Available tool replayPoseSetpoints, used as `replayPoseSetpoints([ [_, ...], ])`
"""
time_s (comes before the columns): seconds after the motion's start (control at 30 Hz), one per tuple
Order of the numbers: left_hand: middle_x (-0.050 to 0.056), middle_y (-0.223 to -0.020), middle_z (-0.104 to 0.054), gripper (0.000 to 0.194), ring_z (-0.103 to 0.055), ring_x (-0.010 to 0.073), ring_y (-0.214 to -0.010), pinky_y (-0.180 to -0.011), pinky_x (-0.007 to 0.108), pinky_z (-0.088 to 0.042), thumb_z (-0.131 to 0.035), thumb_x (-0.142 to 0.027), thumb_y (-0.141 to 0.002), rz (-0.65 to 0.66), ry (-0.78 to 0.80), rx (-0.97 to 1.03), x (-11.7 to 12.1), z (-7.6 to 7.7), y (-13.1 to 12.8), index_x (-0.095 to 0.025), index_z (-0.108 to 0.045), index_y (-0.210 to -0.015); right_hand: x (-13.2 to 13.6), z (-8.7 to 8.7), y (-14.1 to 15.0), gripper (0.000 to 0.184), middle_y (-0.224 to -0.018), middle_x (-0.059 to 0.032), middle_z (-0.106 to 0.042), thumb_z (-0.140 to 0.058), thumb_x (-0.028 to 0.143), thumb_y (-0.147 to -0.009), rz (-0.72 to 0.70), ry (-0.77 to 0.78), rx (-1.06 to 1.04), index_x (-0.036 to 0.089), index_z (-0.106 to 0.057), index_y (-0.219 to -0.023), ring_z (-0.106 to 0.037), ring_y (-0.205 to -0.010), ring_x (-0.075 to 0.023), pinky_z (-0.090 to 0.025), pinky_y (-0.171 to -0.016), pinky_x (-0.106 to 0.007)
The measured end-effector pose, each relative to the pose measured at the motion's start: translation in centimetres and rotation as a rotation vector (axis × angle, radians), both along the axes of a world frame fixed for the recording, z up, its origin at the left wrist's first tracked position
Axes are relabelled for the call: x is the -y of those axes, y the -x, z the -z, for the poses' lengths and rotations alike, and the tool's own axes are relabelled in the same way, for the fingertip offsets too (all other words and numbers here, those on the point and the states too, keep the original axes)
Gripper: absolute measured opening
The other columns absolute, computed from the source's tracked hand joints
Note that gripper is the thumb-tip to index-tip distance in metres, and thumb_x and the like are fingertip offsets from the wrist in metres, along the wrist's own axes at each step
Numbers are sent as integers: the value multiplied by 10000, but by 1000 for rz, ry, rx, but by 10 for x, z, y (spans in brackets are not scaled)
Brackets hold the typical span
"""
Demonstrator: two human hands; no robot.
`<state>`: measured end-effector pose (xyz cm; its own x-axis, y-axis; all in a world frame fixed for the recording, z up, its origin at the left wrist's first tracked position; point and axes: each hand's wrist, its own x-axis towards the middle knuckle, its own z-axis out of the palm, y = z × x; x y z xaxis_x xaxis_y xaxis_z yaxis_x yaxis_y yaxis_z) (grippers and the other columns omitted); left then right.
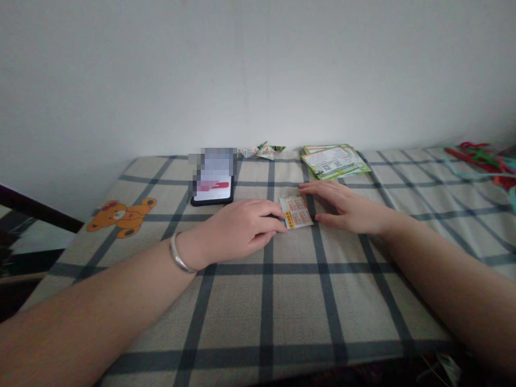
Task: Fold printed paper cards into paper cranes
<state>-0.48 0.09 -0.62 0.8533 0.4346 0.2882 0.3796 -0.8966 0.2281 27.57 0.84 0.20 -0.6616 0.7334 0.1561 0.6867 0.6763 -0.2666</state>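
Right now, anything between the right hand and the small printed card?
Nothing visible: only tablecloth shows in the narrow gap between the right hand and the small printed card. The left hand is at the card's opposite edge; the green leaflets lie farther back.

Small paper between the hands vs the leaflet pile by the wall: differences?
Size: the small paper is smaller than the leaflet pile.
Look: the small paper shows orange blocks and a yellow strip; the leaflet pile shows mostly white and green.
Contact: the left hand has fingers at the small paper's edge; neither hand touches the leaflet pile.
Shared: both are printed.
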Motion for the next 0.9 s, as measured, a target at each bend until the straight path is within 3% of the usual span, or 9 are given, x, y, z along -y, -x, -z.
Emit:
replayPoseSetpoints([
  [0.23, 36, -1168, -640, 263, -595, 193, -1082, -985, 395, -480, -524, -150, -898, -8, -18, 18, -1, 2, 1, -250, -699, -1067, -1, 9, 9, 583, -1383, -129, -562, -644, 389, -827, -49, -109, -62, 165, -525, -1352, -477, -1315, -280, -367, -1113, -490],
  [0.47, 57, -1037, -662, 174, -598, 202, -1044, -976, 405, -469, -486, -179, -920, -85, -72, 47, -2, 1, -1, -172, -658, -946, 2, 7, 13, 636, -1325, -135, -583, -687, 339, -797, -103, -148, -101, 182, -490, -1381, -524, -1247, -277, -418, -1072, -477],
  [0.63, 66, -1037, -656, 125, -593, 220, -1061, -962, 409, -482, -509, -167, -890, -187, -99, 103, 0, -1, -2, -158, -605, -968, 4, 10, 16, 755, -1289, -178, -577, -708, 431, -795, -5, -246, -72, 145, -425, -1433, -539, -1187, -319, -466, -1000, -507],
  [0.73, 67, -1100, -650, 219, -593, 214, -1084, -975, 410, -484, -530, -145, -869, -220, -78, 125, 1, -1, -1, -158, -582, -1081, 5, 12, 18, 809, -1257, -191, -569, -756, 418, -756, 40, -268, -110, 119, -428, -1433, -543, -1159, -324, -477, -982, -501],
  [0.8, 66, -1127, -647, 270, -594, 208, -1098, -980, 405, -487, -536, -140, -869, -222, -66, 133, 1, -2, -2, -159, -562, -1137, 5, 13, 21, 764, -1221, -178, -575, -762, 369, -755, 58, -252, -165, 117, -462, -1411, -560, -1123, -305, -491, -963, -476],
  [0.9, 64, -1157, -645, 294, -592, 202, -1115, -994, 401, -484, -542, -151, -877, -218, -65, 132, 2, -1, -2, -168, -552, -1171, 4, 12, 24, 529, -1115, -125, -615, -686, 257, -812, 147, -199, -289, 172, -572, -1322, -607, -986, -246, -536, -865, -420],
])
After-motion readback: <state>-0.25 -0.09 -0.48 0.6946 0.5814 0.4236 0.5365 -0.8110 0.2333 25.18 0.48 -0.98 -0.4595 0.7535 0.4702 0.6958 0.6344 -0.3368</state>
